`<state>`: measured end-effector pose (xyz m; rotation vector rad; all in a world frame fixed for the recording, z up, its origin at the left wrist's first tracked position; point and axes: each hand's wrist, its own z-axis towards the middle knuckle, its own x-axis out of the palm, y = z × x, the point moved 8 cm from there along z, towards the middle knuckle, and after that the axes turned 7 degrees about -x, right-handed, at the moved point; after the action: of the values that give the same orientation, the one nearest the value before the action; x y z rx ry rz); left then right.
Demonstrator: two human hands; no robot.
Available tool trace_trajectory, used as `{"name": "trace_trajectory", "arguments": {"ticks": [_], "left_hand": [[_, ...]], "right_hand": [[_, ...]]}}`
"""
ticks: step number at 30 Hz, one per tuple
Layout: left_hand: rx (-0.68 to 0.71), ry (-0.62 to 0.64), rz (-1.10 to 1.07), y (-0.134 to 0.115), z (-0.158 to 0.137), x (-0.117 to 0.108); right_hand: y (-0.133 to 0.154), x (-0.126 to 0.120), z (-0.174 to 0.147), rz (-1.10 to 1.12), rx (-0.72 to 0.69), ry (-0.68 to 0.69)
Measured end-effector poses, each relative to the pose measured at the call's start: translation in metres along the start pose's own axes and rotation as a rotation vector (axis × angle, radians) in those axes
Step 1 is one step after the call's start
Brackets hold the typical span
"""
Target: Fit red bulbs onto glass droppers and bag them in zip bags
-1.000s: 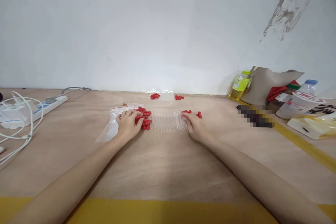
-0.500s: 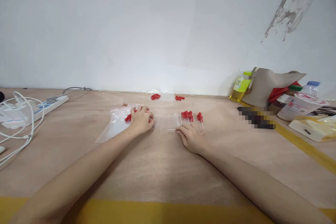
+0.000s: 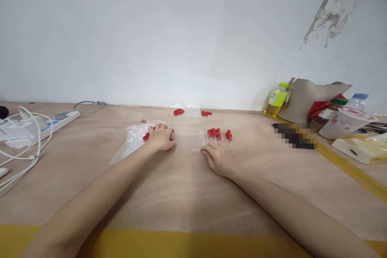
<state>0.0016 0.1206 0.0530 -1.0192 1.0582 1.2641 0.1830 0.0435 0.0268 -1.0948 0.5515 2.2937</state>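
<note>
My left hand point(image 3: 161, 139) lies over a pile of small red rubber bulbs point(image 3: 146, 136), thumb held away from its bent fingers. Some bulbs show past both sides of this hand; its palm side is hidden. Beneath the pile is a clear plastic zip bag point(image 3: 125, 151). A row of clear glass dropper tubes point(image 3: 187, 142) lies side by side between my hands. My right hand point(image 3: 219, 159) is closed on the end of one glass dropper tube point(image 3: 196, 150), held crosswise at the row's near end. Just beyond it lie several droppers with red bulbs fitted point(image 3: 214, 133).
Loose red bulbs point(image 3: 207, 113) lie near the wall, with more on a clear bag point(image 3: 193, 112). Left are a power strip point(image 3: 65, 122) and white cables. At right stand a yellow drink bottle point(image 3: 275, 100), a grey bag point(image 3: 302, 98) and a cup point(image 3: 344, 123).
My left hand has shifted slightly left and its thumb has spread, uncovering red bulbs on its right side. My right hand keeps its hold on the tube, nearly still.
</note>
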Motion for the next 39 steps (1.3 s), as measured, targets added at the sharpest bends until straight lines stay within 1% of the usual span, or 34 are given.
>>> {"name": "trace_trajectory", "arguments": {"ticks": [4,6,8,9,10,11,12,14,17,19,25,33,36,39], "left_hand": [[-0.019,-0.043,-0.023,-0.001,-0.002,-0.002],[0.0,-0.111,-0.083,-0.005,-0.009,-0.012],[0.098,-0.209,-0.204,-0.015,-0.024,-0.024],[0.184,-0.242,-0.275,-0.022,-0.035,-0.028],[0.286,-0.238,-0.344,-0.031,-0.046,-0.028],[0.373,-0.211,-0.403,-0.039,-0.056,-0.025],[0.422,-0.178,-0.445,-0.044,-0.065,-0.02],[0.429,-0.135,-0.508,-0.048,-0.075,-0.007],[0.411,-0.152,-0.665,-0.048,-0.078,0.004],[0.407,-0.174,-0.732,-0.046,-0.077,0.006],[0.48,-0.251,-0.688,-0.05,-0.079,-0.001],[0.546,-0.299,-0.695,-0.053,-0.083,-0.003],[0.582,-0.303,-0.683,-0.053,-0.086,-0.004],[0.642,-0.27,-0.663,-0.056,-0.088,-0.002]], "right_hand": [[0.0,-0.001,0.0,-0.011,0.006,0.0],[0.0,-0.001,0.0,-0.007,0.007,0.0],[0.0,-0.002,0.0,0.003,0.015,-0.001],[0.0,-0.002,0.001,0.008,0.02,-0.005],[0.001,-0.004,0.001,0.011,0.024,-0.01],[0.001,-0.005,0.001,0.014,0.026,-0.014],[0.002,-0.006,0.002,0.016,0.028,-0.015],[0.004,-0.008,0.002,0.025,0.026,-0.014],[0.006,-0.009,0.001,0.039,0.018,-0.013],[0.006,-0.009,0.001,0.034,0.006,-0.022],[0.006,-0.005,-0.002,-0.002,-0.036,-0.031],[0.011,-0.004,-0.001,-0.041,-0.092,-0.031],[0.01,-0.003,-0.002,-0.014,-0.116,-0.043],[0.007,-0.001,-0.002,0.027,-0.139,-0.041]]}}
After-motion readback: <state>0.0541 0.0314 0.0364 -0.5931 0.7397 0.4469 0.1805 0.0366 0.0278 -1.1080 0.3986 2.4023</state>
